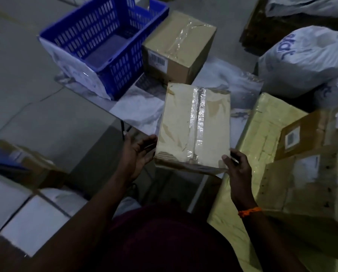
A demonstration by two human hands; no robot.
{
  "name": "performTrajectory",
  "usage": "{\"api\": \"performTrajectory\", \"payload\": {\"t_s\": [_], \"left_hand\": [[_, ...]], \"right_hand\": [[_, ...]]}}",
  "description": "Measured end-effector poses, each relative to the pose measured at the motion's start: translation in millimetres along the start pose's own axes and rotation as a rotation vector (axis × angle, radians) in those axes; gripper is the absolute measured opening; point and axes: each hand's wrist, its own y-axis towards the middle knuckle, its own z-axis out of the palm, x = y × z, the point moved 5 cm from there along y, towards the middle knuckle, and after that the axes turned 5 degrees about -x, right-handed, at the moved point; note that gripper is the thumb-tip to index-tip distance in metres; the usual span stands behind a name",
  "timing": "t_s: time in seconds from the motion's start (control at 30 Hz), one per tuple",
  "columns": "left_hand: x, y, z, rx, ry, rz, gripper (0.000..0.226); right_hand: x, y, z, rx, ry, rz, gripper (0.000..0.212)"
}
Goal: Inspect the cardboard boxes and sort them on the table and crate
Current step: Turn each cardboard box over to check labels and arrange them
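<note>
Little can be read in the dim, blurred view. The white sack at upper right carries large blue lettering, cut off by a fold; the visible part looks like "atat", though the full word cannot be made out. The brown box beside the blue crate bears a white label with a barcode, its digits too small to read. Two boxes at right carry white labels with dark square codes, likewise unreadable
</note>
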Motion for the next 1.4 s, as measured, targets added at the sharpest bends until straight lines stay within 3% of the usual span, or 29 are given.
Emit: {"api": "performTrajectory", "payload": {"t_s": [0.13, 0.27, 0.4, 0.53, 0.6, 0.7, 0.87, 0.97, 1.13, 1.2, 1.3, 1.4], "left_hand": [[-19, -6, 15, -0.035, 0.209, 0.121, 0.076], [-59, -15, 59, 0.028, 0.8, 0.481, 0.044], [-71, 20, 105, 0.124, 1.452, 0.861, 0.067], [-58, 75, 138, 0.156, 1.944, 0.951, 0.079], [-59, 93, 146, 0.147, 1.953, 0.934, 0.082], [-55, 107, 146, 0.124, 1.896, 0.973, 0.084], [-53, 106, 136, 0.16, 1.8, 1.11, 0.073], [-54, 106, 134, 0.146, 1.725, 1.097, 0.075], [-67, 119, 128, 0.093, 1.385, 0.835, 0.097], [-72, 128, 127, 0.099, 1.365, 0.809, 0.102], [-84, 142, 129, 0.129, 1.326, 0.805, 0.098], [-105, 140, 132, 0.052, 1.147, 0.778, 0.077]], "right_hand": [[22, 10, 6, -0.032, -0.19, -0.167, 0.035], [47, 38, 41, -0.006, -0.416, -0.561, 0.043], [75, 63, 97, 0.067, -0.669, -0.737, 0.055], [71, 97, 140, 0.199, -1.057, -0.639, 0.08], [69, 113, 146, 0.22, -1.123, -0.567, 0.088], [70, 114, 150, 0.224, -1.152, -0.56, 0.08], [67, 110, 147, 0.144, -1.139, -0.6, 0.074], [68, 117, 141, 0.053, -1.119, -0.48, 0.074], [78, 136, 125, -0.019, -0.843, -0.36, 0.07], [84, 142, 121, -0.006, -0.691, -0.339, 0.069], [93, 153, 109, -0.004, -0.515, -0.313, 0.065], [105, 167, 102, 0.05, -0.413, -0.206, 0.055]]}}
